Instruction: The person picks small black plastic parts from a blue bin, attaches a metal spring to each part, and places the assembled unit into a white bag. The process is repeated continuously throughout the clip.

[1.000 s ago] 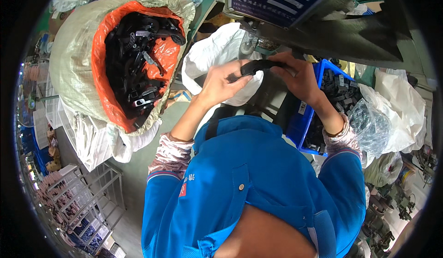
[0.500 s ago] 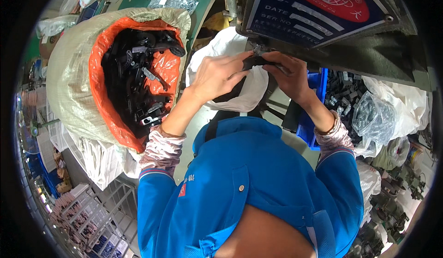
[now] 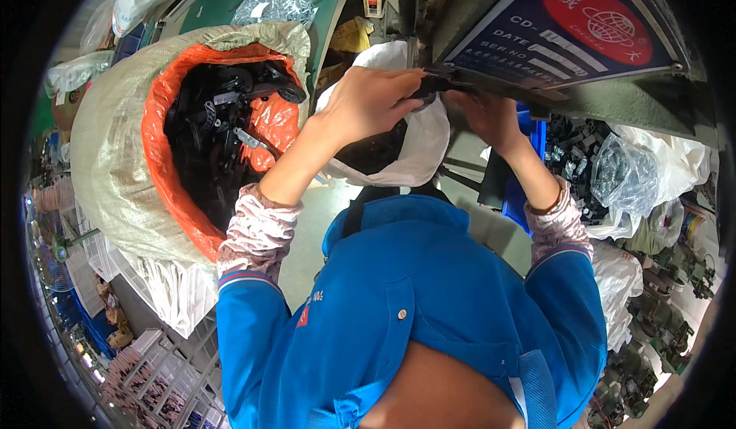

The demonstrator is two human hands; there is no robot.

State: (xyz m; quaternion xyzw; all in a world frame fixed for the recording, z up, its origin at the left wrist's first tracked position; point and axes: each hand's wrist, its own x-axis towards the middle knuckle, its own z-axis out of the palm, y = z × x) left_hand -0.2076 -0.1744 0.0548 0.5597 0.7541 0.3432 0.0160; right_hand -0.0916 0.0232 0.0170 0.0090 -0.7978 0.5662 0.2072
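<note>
Both hands are now working higher, right under the machine's edge [image 3: 537, 95], where a second ago they were holding the black plastic part [image 3: 435, 85] lower, over the white bag [image 3: 429, 141]. The left hand [image 3: 372, 99] is gripping the part, its fingers [image 3: 406, 84] clamped around it. The right hand [image 3: 491, 118] is meeting it from the other side; whether those fingers are closing on it I cannot tell. The part seems to be going into the machine.
</note>
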